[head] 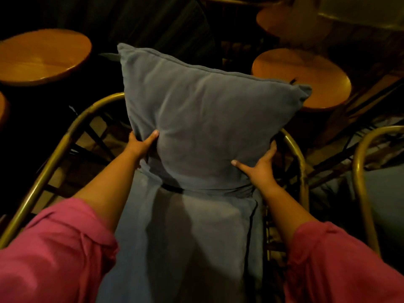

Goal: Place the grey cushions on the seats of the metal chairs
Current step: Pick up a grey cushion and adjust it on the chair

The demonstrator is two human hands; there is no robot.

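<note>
A square grey cushion (203, 119) stands upright in the middle of the head view, held at its lower corners. My left hand (141, 145) grips its lower left edge and my right hand (260, 169) grips its lower right edge. Below it lies a second grey cushion (185, 237) flat on the seat of a brass-coloured metal chair (65, 141). The chair's curved tube frame arcs around both sides of the cushions. Pink sleeves cover both forearms near the bottom of the view.
Round wooden tabletops stand at the left (41, 55), the right (306, 79) and the far back right (284, 20). A second metal chair (360, 171) with a grey cushion (387, 193) on its seat is at the right edge. The floor around is dark.
</note>
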